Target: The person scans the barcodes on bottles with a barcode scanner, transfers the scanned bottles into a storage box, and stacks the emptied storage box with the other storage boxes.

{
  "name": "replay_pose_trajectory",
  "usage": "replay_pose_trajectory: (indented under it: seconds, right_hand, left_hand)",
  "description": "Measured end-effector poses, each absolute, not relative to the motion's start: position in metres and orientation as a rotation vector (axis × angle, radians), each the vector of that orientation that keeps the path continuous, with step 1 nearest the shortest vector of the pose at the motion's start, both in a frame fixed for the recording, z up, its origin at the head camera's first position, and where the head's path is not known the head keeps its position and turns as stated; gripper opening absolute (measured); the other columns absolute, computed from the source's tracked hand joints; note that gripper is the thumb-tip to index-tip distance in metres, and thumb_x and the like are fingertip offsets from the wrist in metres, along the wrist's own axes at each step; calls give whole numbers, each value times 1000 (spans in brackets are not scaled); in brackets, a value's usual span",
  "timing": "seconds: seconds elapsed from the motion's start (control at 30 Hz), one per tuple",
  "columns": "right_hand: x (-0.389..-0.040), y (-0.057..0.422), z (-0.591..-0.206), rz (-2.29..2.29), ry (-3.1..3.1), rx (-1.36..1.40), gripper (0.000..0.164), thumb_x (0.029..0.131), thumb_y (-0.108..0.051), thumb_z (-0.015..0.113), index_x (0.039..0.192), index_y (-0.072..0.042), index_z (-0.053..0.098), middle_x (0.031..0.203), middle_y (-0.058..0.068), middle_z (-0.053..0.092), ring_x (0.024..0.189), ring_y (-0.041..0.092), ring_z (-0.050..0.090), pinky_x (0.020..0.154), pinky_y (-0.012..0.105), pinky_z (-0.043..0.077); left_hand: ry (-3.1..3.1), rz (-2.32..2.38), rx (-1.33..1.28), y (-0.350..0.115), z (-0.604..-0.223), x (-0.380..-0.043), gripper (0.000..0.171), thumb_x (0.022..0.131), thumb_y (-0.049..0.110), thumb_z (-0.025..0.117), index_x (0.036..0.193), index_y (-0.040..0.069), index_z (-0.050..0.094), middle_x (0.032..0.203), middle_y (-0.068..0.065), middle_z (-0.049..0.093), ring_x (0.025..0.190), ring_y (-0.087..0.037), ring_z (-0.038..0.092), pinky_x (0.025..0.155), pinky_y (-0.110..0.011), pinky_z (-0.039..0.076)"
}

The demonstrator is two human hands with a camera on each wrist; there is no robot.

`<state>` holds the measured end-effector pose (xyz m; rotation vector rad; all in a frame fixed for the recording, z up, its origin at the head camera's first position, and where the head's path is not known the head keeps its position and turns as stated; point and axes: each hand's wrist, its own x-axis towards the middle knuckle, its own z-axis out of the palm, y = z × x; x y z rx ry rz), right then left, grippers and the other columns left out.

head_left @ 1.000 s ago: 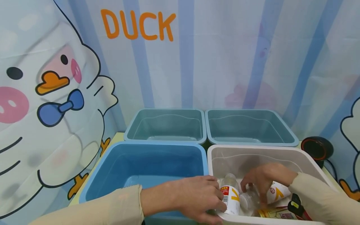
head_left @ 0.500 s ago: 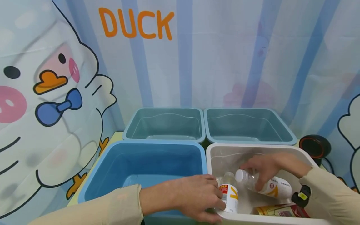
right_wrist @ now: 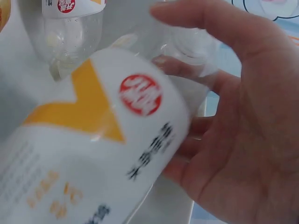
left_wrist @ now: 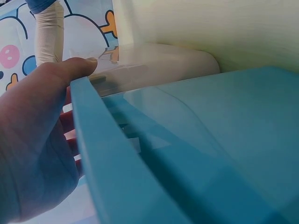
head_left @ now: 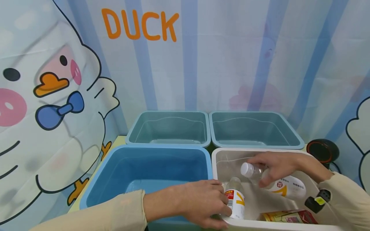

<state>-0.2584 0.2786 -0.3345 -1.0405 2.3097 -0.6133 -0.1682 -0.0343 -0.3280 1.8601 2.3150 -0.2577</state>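
Observation:
My right hand (head_left: 281, 165) grips a clear plastic bottle (head_left: 290, 187) around its upper part, above the white bin. White cap up and to the left, the bottle lies tilted; its white label (right_wrist: 88, 140) with a yellow mark and red seal fills the right wrist view. A second such bottle (head_left: 235, 200) stands leaning in the white bin's near left corner. Beside it, my left hand (head_left: 202, 202) holds the rims where the blue bin (head_left: 115, 160) and white bin (head_left: 221, 166) meet. In the left wrist view the thumb lies over the blue rim (left_wrist: 98, 144), fingers behind it.
A yellow and red package (head_left: 289, 216) lies on the white bin's floor, near its front wall. Behind stand two grey-green bins, left (head_left: 169, 128) and right (head_left: 255, 128). A black round device (head_left: 322, 152) with a cable sits at the right, before a duck-print curtain (head_left: 225, 57).
My right hand has lifted the bottle from the white bin's floor, moving up and slightly right, uncovering the package. The left hand has stayed on the rim.

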Motion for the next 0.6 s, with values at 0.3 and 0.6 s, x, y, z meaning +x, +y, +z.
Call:
replay_pose_trajectory:
  seconds: [0.3,0.6]
  right_hand:
    - [-250,277,-331,-849,2378,-1072,56,96,-27,74,145,-17,51,134,9,61,112,24,64,88,45,58]
    - [-247,279,-314,-1169,2307,-1147,45,99,-5,64,139,-4,44,125,28,59,105,34,67,80,42,60]
  left_hand:
    - [2311,-224,1851,-35,-328,-169,41,105,53,53,137,33,68,133,16,65,121,-4,55,120,-31,28]
    - [2317,-247,1852,-34,-328,-168,41,105,53,52,138,33,67,134,16,64,119,-4,55,120,-31,28]
